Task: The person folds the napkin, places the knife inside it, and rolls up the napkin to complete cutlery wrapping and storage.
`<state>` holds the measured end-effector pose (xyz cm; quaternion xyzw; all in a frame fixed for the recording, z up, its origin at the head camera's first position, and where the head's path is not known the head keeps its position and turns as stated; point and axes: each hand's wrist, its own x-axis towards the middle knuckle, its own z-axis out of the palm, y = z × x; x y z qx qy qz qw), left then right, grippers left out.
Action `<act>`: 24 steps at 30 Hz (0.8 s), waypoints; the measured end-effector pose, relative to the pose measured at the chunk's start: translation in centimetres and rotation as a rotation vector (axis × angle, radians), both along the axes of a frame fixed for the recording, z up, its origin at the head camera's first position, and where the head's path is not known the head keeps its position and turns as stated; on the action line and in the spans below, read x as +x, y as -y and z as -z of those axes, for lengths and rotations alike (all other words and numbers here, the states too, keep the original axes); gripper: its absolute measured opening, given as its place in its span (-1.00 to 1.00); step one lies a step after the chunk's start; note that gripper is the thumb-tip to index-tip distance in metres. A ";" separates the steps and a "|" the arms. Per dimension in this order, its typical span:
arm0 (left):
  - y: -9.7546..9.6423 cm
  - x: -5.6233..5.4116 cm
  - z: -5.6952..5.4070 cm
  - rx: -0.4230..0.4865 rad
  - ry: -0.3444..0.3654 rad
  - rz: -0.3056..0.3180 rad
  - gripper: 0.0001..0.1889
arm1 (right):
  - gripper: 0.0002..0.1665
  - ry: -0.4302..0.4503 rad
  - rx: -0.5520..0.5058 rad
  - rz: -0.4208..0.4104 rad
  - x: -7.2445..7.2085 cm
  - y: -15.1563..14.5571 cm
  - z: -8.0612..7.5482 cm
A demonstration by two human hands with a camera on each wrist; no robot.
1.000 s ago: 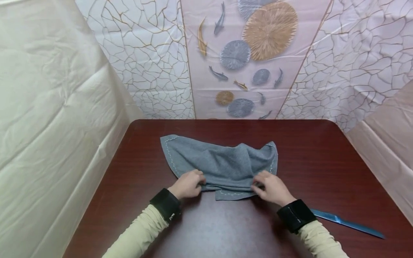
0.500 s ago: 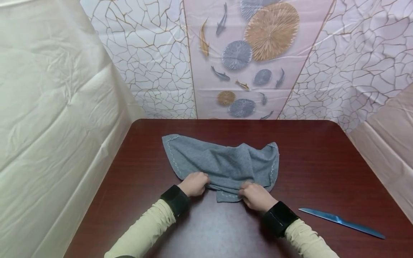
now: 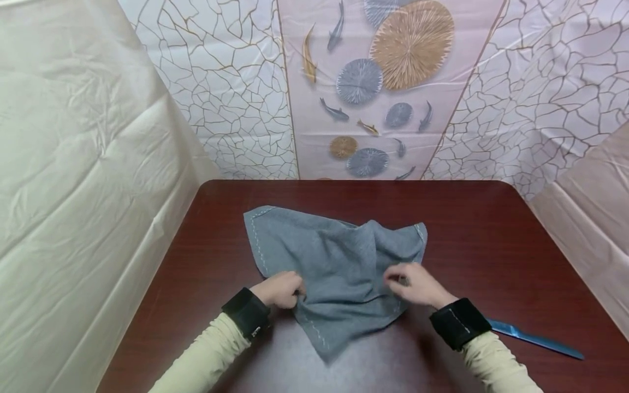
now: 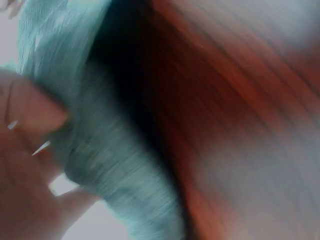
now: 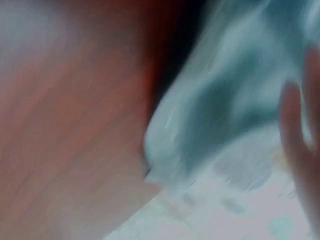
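Observation:
A grey-blue cloth (image 3: 339, 262) with pale stitching along its borders lies rumpled on the dark red table, one corner pointing toward the near side. At its left edge, my left hand (image 3: 279, 288) pinches the fabric; the left wrist view shows the thumb (image 4: 42, 112) against the cloth (image 4: 100, 130). My right hand (image 3: 415, 284) is over the cloth's right side, thumb and forefinger bent with a gap between them. In the right wrist view, fingers (image 5: 292, 120) stand apart in front of the blurred cloth (image 5: 225, 90).
A blue knife (image 3: 535, 339) lies on the table (image 3: 472, 218) to the right, partly behind the right wristband (image 3: 460, 323). Pale sheeting (image 3: 88, 164) rises along the left side, and a patterned backdrop (image 3: 363, 98) hangs behind the far edge.
The cloth's near part, bunched in a fold before, now spreads toward the near side as a pointed corner. My left hand moved slightly left; the right hand moved right and came off the cloth's near edge.

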<state>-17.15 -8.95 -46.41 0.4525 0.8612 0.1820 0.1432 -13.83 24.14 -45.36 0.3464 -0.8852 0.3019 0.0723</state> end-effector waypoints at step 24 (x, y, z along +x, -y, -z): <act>-8.7 -11.8 -1.6 -0.126 -0.265 -0.253 -0.73 | -0.75 -0.098 0.359 0.362 -1.1 1.5 3.3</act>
